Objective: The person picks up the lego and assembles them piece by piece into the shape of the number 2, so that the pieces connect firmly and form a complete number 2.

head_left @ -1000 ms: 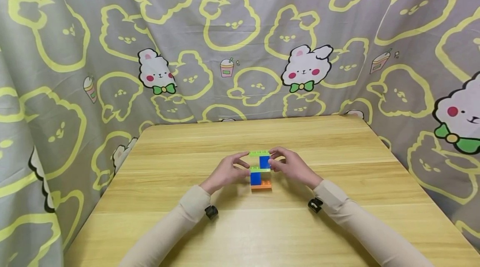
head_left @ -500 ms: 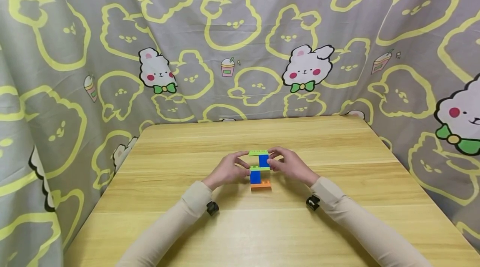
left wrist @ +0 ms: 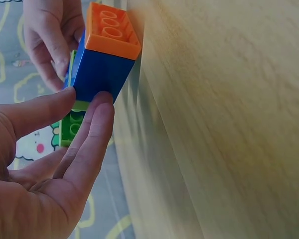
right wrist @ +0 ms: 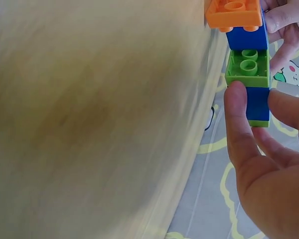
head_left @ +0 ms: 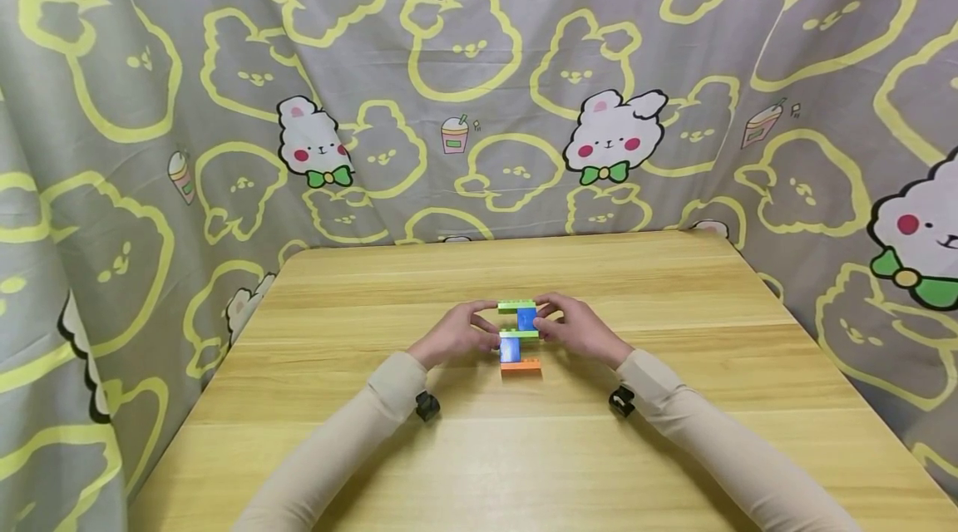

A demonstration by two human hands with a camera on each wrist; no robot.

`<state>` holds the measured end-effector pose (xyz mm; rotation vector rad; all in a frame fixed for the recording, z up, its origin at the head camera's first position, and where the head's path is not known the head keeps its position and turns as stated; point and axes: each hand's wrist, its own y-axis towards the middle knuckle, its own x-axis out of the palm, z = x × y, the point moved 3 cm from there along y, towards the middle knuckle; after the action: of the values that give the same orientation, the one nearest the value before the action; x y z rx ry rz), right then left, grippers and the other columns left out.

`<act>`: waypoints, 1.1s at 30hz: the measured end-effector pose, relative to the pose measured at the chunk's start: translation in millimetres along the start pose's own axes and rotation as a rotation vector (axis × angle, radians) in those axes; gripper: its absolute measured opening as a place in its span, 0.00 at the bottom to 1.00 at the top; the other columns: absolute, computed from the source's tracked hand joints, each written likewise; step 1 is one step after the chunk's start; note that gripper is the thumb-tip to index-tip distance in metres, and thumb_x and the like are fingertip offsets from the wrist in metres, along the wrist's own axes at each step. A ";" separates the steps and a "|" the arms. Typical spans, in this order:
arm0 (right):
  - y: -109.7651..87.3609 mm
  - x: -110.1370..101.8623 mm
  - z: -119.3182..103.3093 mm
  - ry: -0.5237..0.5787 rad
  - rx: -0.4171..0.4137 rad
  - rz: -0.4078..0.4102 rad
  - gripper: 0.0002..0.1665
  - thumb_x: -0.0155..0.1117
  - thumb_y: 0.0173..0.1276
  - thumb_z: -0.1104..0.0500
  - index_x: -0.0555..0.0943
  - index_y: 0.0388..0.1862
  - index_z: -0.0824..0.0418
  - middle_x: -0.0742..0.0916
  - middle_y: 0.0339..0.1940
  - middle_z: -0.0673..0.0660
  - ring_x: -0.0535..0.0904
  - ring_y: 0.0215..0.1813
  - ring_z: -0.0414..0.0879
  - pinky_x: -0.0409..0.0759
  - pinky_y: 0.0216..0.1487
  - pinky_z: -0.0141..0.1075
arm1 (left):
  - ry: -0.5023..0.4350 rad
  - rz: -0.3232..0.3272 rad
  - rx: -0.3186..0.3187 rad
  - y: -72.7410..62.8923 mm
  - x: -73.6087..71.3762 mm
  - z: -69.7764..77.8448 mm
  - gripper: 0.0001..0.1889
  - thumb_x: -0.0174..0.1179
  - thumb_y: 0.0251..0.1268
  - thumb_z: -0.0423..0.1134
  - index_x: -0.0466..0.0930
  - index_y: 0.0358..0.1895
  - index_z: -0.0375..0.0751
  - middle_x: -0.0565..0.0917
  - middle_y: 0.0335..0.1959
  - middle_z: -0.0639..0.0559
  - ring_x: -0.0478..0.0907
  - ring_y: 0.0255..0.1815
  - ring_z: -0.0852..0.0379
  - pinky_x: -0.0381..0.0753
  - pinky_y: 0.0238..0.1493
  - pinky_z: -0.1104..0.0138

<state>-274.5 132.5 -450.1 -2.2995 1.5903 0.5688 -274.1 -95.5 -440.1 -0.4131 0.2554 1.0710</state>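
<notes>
Both hands hold a stacked structure of toy building bricks above the table. It has an orange brick (head_left: pixel 521 368) at the bottom, a lower blue brick (head_left: pixel 511 350) on its left end, then a green brick (head_left: pixel 519 335). An upper blue brick (head_left: pixel 526 318) stands on the right end, with another green brick (head_left: pixel 516 307) on top. My left hand (head_left: pixel 456 334) pinches the lower blue brick (left wrist: pixel 102 74) between thumb and fingers. My right hand (head_left: pixel 580 331) grips the upper blue brick (right wrist: pixel 257 102). The orange brick's hollow underside (left wrist: pixel 112 32) shows in the left wrist view.
A light wooden table (head_left: pixel 479 449) spreads beneath the hands. Grey curtains (head_left: pixel 389 66) with yellow outlines and white rabbits stand behind and at both sides. A black wrist device (head_left: pixel 427 406) sits at the left cuff, another (head_left: pixel 622 401) at the right.
The structure has risen slightly and tilted, so its blue faces now catch the light and fewer orange studs show. Both forearms shifted a little inward; the hands keep their grip.
</notes>
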 end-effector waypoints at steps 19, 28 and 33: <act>4.5 4.1 5.7 -0.054 0.033 -0.063 0.27 0.58 0.80 0.61 0.70 0.73 0.70 0.84 0.56 0.66 0.88 0.43 0.47 0.87 0.47 0.39 | -0.078 -0.107 -0.061 5.3 -3.2 -4.4 0.36 0.65 0.68 0.29 0.61 0.78 0.34 0.88 0.45 0.40 0.88 0.47 0.48 0.87 0.51 0.58; 4.7 7.0 3.9 -0.124 0.032 -0.081 0.28 0.57 0.80 0.61 0.69 0.73 0.72 0.84 0.55 0.65 0.88 0.41 0.45 0.87 0.45 0.38 | -0.071 -0.136 -0.059 8.9 -2.7 -6.0 0.35 0.63 0.69 0.27 0.61 0.77 0.33 0.87 0.47 0.37 0.87 0.47 0.47 0.87 0.50 0.57; 4.6 7.9 3.0 -0.134 0.031 -0.087 0.28 0.57 0.80 0.61 0.68 0.73 0.72 0.85 0.54 0.65 0.88 0.42 0.46 0.87 0.44 0.39 | -0.068 -0.141 -0.064 9.7 -3.3 -5.7 0.35 0.63 0.69 0.26 0.61 0.77 0.33 0.87 0.49 0.36 0.87 0.48 0.46 0.87 0.50 0.56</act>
<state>-276.9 125.8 -456.6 -2.2442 1.4211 0.6569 -284.3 -96.7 -445.8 -0.4448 0.1293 0.9550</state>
